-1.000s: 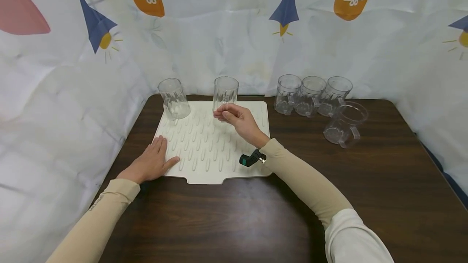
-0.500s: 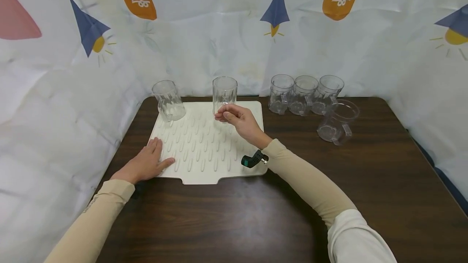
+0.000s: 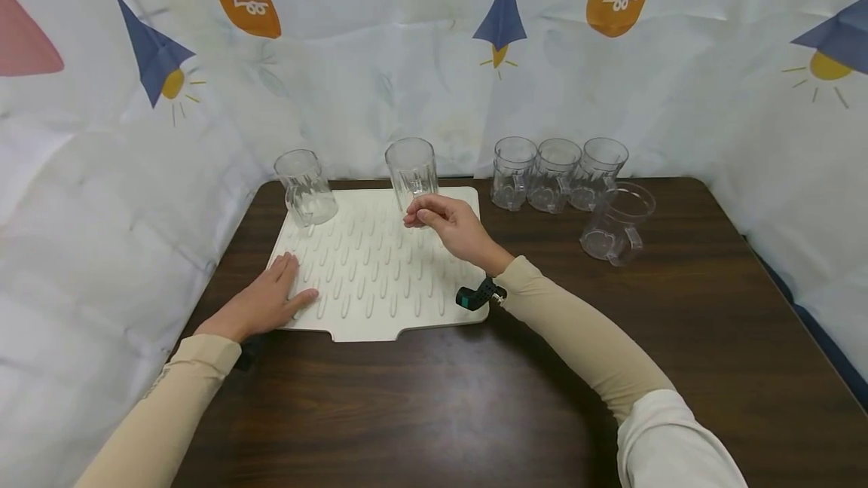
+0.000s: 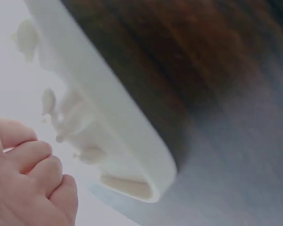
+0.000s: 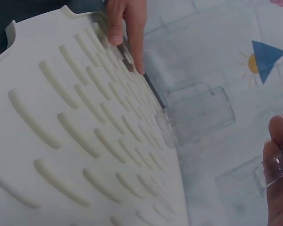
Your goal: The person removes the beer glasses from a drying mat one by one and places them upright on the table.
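Observation:
My right hand [image 3: 456,229] pinches the handle of a clear glass mug [image 3: 411,160] over the back of a white draining board [image 3: 366,285]. The mug leans slightly, its rim toward the left. In the right wrist view the clear handle [image 5: 272,168] sits against my fingers, with much of the mug out of frame. My left hand [image 3: 261,301] lies flat on the board's left edge, fingers straight and thumb spread. A second clear mug [image 3: 307,190] stands at the board's back left corner. Ridges [image 5: 73,136] cover the board's surface.
Three clear mugs, the left one [image 3: 513,172] among them, stand in a row at the table's back. Another handled mug [image 3: 612,226] stands in front of them, to the right. A patterned cloth [image 3: 407,59] hangs behind the dark wooden table [image 3: 434,413].
The held mug has gone from upright to slightly tilted and shifted a little right over the board with my right hand. The head view has turned slightly right; my left hand stays on the edge.

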Action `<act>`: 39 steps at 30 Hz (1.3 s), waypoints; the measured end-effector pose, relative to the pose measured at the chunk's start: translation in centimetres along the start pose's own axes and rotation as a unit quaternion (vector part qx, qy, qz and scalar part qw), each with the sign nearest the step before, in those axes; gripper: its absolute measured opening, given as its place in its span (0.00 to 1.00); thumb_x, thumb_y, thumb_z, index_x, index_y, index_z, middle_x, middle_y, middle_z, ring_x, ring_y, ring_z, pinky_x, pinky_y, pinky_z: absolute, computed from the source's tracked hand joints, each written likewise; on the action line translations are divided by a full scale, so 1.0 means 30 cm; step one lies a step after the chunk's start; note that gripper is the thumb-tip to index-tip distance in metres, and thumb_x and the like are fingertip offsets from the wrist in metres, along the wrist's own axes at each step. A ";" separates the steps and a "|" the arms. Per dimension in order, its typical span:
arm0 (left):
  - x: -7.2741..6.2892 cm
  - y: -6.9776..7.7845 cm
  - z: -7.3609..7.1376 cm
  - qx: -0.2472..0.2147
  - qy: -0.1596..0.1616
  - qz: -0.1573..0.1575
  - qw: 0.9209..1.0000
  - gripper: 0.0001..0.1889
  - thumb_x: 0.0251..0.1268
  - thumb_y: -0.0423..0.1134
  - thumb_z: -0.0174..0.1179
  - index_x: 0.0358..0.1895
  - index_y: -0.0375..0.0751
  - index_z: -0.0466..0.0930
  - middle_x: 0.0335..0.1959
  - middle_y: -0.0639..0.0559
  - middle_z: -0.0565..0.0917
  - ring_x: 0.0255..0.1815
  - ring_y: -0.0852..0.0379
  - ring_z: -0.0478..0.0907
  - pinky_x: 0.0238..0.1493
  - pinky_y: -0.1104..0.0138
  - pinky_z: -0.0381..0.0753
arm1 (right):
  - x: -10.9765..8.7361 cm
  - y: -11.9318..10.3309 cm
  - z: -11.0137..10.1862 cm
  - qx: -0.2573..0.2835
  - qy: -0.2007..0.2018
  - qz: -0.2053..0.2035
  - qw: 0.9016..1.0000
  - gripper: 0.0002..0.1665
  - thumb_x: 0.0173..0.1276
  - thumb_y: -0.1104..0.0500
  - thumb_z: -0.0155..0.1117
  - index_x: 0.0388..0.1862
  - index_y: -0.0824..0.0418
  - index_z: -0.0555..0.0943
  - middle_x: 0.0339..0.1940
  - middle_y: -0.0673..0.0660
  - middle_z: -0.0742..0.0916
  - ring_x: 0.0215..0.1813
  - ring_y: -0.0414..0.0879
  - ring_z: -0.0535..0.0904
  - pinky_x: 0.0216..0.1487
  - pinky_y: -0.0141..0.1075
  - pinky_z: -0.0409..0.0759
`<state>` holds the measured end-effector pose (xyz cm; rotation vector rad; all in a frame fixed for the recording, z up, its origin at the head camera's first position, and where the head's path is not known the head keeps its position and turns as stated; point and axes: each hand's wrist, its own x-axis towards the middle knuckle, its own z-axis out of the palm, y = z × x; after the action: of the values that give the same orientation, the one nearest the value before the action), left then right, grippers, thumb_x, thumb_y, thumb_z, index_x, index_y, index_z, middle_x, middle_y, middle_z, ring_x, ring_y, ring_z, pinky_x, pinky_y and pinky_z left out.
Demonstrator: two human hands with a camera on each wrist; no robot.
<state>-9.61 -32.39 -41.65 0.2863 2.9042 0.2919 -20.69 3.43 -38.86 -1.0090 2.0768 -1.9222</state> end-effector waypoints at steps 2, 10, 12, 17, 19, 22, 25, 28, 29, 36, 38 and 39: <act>0.003 0.010 -0.006 0.003 0.005 0.003 1.000 0.50 0.80 0.61 0.50 0.78 0.14 0.46 0.81 0.17 0.48 0.82 0.22 0.48 0.79 0.34 0.55 | -0.006 -0.005 -0.011 -0.014 -0.005 -0.007 1.000 0.13 0.82 0.64 0.52 0.54 0.68 0.82 0.51 0.68 0.89 0.58 0.59 0.88 0.65 0.36 0.84; 0.021 0.050 -0.019 -0.003 0.012 0.009 1.000 0.50 0.80 0.63 0.48 0.80 0.20 0.46 0.83 0.23 0.47 0.84 0.25 0.47 0.81 0.35 0.52 | -0.033 -0.023 -0.039 -0.081 -0.004 -0.028 0.996 0.14 0.82 0.63 0.53 0.55 0.67 0.83 0.48 0.64 0.90 0.55 0.55 0.89 0.64 0.35 0.85; 0.028 0.057 -0.019 -0.008 0.012 0.012 1.000 0.50 0.80 0.64 0.47 0.81 0.22 0.45 0.83 0.24 0.47 0.84 0.26 0.46 0.81 0.35 0.52 | -0.038 -0.029 -0.043 -0.101 0.000 -0.033 0.994 0.13 0.82 0.63 0.53 0.55 0.66 0.83 0.47 0.62 0.90 0.54 0.53 0.90 0.63 0.34 0.85; 0.044 0.082 -0.023 -0.021 0.013 0.018 1.000 0.50 0.79 0.65 0.47 0.82 0.25 0.44 0.84 0.26 0.46 0.85 0.28 0.46 0.82 0.36 0.52 | -0.050 -0.039 -0.052 -0.139 0.001 -0.057 0.989 0.12 0.82 0.63 0.54 0.52 0.63 0.84 0.45 0.61 0.90 0.51 0.50 0.89 0.60 0.33 0.86; 0.048 0.096 -0.028 -0.028 0.013 0.019 0.999 0.50 0.79 0.66 0.46 0.82 0.26 0.43 0.85 0.27 0.46 0.86 0.28 0.45 0.82 0.36 0.51 | -0.054 -0.039 -0.056 -0.156 -0.001 -0.066 0.985 0.11 0.82 0.63 0.54 0.52 0.63 0.84 0.44 0.61 0.90 0.49 0.49 0.89 0.59 0.34 0.86; 0.054 0.118 -0.034 -0.041 0.015 0.021 0.999 0.50 0.79 0.66 0.46 0.83 0.28 0.42 0.85 0.29 0.45 0.87 0.30 0.43 0.82 0.36 0.51 | -0.061 -0.040 -0.062 -0.185 0.000 -0.076 0.980 0.11 0.82 0.63 0.54 0.51 0.62 0.84 0.43 0.59 0.90 0.48 0.48 0.89 0.57 0.38 0.87; 0.062 0.141 -0.035 -0.054 0.016 0.025 0.998 0.50 0.79 0.67 0.46 0.84 0.31 0.41 0.86 0.31 0.44 0.87 0.32 0.43 0.82 0.36 0.50 | -0.069 -0.038 -0.067 -0.221 0.006 -0.091 0.971 0.11 0.82 0.63 0.54 0.50 0.62 0.84 0.41 0.57 0.90 0.46 0.47 0.88 0.53 0.38 0.87; 0.071 0.159 -0.028 -0.067 0.017 0.031 0.997 0.49 0.79 0.67 0.46 0.84 0.33 0.41 0.86 0.32 0.44 0.87 0.32 0.43 0.82 0.36 0.50 | -0.077 -0.035 -0.070 -0.257 0.014 -0.110 0.960 0.11 0.82 0.63 0.53 0.49 0.63 0.84 0.41 0.57 0.90 0.44 0.46 0.87 0.49 0.35 0.86; 0.073 0.165 -0.026 -0.071 0.017 0.033 0.997 0.49 0.79 0.67 0.45 0.84 0.33 0.41 0.86 0.33 0.45 0.87 0.33 0.43 0.82 0.36 0.51 | -0.082 -0.034 -0.071 -0.268 0.017 -0.118 0.956 0.11 0.82 0.63 0.53 0.49 0.63 0.84 0.40 0.57 0.90 0.43 0.46 0.87 0.48 0.35 0.86; 0.102 0.202 -0.006 -0.085 0.041 0.047 0.994 0.47 0.80 0.65 0.45 0.85 0.34 0.42 0.86 0.33 0.48 0.87 0.33 0.46 0.83 0.38 0.52 | -0.116 -0.031 -0.079 -0.312 0.020 -0.138 0.940 0.12 0.82 0.64 0.52 0.50 0.66 0.83 0.41 0.58 0.89 0.42 0.48 0.86 0.46 0.39 0.86; 0.111 0.213 0.001 -0.093 0.057 0.058 0.992 0.46 0.81 0.63 0.46 0.84 0.33 0.44 0.85 0.32 0.51 0.86 0.32 0.49 0.83 0.38 0.53 | -0.127 -0.028 -0.083 -0.323 0.020 -0.136 0.936 0.11 0.82 0.64 0.52 0.50 0.66 0.83 0.41 0.58 0.88 0.42 0.49 0.86 0.46 0.39 0.86; 0.115 0.220 0.005 -0.098 0.065 0.063 0.991 0.45 0.81 0.62 0.47 0.84 0.33 0.46 0.85 0.32 0.52 0.86 0.32 0.50 0.83 0.38 0.54 | -0.133 -0.027 -0.084 -0.328 0.020 -0.136 0.935 0.11 0.82 0.65 0.52 0.50 0.65 0.83 0.42 0.59 0.88 0.43 0.49 0.86 0.46 0.40 0.86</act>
<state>-11.77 -25.28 -41.01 0.4330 2.9588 0.6349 -18.66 7.76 -38.99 -1.4462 2.8112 -1.3427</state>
